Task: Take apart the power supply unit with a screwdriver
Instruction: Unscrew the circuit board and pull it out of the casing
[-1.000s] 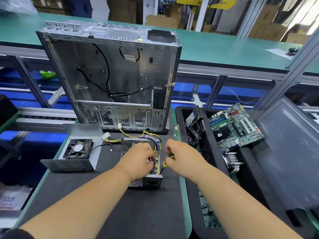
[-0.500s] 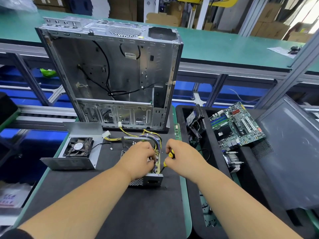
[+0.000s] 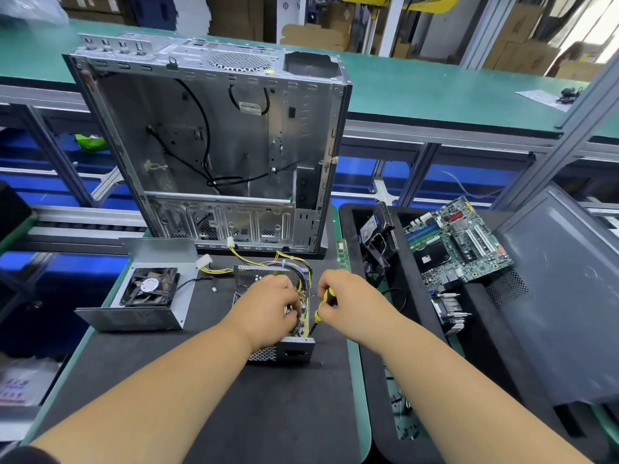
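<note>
The opened power supply unit (image 3: 284,353) lies on the black mat, its circuit board and yellow and purple wires exposed. My left hand (image 3: 268,309) reaches into it with curled fingers gripping the parts inside; what it pinches is hidden. My right hand (image 3: 345,303) grips a yellow-and-black screwdriver (image 3: 323,304), its shaft slanting down to the unit's right front corner. The removed metal cover with its black fan (image 3: 149,286) lies to the left, still tied by a thin black lead.
An emptied computer case (image 3: 214,145) stands upright right behind the unit. A black tray (image 3: 348,229) on the right holds a motherboard (image 3: 455,242), a drive and a heatsink. A grey side panel (image 3: 562,296) leans at far right. A RAM stick (image 3: 342,254) lies by the mat's edge.
Both hands stay at the unit. The screwdriver handle has shifted slightly in my right hand; the view has moved a little.
</note>
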### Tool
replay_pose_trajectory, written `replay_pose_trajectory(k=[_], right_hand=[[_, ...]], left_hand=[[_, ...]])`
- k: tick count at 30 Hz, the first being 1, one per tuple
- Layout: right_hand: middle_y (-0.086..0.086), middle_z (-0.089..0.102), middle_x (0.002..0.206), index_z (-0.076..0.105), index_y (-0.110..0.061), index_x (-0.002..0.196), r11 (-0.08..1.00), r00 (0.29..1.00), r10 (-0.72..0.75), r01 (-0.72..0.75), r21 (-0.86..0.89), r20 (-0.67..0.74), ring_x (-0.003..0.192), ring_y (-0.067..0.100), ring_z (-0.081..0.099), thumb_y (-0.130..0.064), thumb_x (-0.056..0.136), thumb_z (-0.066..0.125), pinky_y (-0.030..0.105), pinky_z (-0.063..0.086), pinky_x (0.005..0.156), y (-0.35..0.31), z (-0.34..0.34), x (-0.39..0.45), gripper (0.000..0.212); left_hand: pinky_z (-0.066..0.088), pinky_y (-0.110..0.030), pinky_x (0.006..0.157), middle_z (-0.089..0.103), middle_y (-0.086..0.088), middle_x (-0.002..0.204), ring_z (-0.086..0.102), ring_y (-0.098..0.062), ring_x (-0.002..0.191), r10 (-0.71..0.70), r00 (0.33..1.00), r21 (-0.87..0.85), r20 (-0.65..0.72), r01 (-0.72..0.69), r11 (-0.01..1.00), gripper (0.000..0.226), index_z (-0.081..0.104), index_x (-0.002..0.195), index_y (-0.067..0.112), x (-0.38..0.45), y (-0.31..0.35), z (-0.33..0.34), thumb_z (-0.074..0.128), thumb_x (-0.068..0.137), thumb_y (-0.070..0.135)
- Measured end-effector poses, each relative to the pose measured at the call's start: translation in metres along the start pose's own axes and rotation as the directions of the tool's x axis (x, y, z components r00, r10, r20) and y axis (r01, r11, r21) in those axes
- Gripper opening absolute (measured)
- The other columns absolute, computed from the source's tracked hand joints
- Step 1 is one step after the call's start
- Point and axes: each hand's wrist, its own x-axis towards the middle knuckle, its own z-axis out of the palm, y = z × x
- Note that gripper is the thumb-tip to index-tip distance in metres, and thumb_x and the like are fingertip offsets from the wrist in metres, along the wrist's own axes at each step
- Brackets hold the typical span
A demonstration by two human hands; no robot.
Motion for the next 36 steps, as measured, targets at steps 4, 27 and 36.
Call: replay_pose_trajectory(k=[4, 27, 36], right_hand=[[-0.006, 0.057, 0.078, 0.046, -0.024, 0.091, 0.979, 0.998, -0.025, 0.013, -0.205, -0.052, 0.079, 0.023, 0.055, -0.049, 0.095, 0.052, 0.033, 0.041, 0.062, 0.0001, 0.0026, -0.0013, 0.026], [-0.003, 0.059, 0.084, 0.046, -0.024, 0.095, 0.998, 0.998, 0.045, -0.046, -0.038, -0.037, 0.075, 0.021, 0.053, -0.030, 0.092, 0.062, 0.032, 0.038, 0.062, -0.0042, 0.0008, 0.0023, 0.018], [-0.003, 0.059, 0.090, 0.051, -0.027, 0.085, 0.981, 0.999, 0.026, -0.030, -0.189, -0.023, 0.088, 0.020, 0.054, -0.049, 0.092, 0.055, 0.033, 0.043, 0.071, -0.0066, -0.0013, 0.0004, 0.024]], left_hand=[[0.040, -0.031, 0.090, 0.046, 0.013, 0.091, 0.045, -0.015, 0.098, 0.015, 1.000, 0.014, 0.000, -0.015, 1.000, 0.012, 0.072, 0.090, 0.023, 0.0007, -0.0006, 0.0004, 0.061, 0.086, 0.021], [0.039, -0.029, 0.093, 0.050, 0.012, 0.095, 0.046, -0.015, 0.102, -0.003, 1.000, 0.007, 0.012, 0.003, 1.000, 0.015, 0.073, 0.092, 0.025, -0.0010, 0.0020, -0.0020, 0.060, 0.087, 0.020], [0.038, -0.031, 0.094, 0.045, 0.011, 0.092, 0.045, -0.017, 0.100, 0.012, 1.000, 0.025, 0.014, -0.012, 1.000, 0.013, 0.071, 0.090, 0.023, -0.0003, 0.0029, -0.0027, 0.059, 0.087, 0.020]])
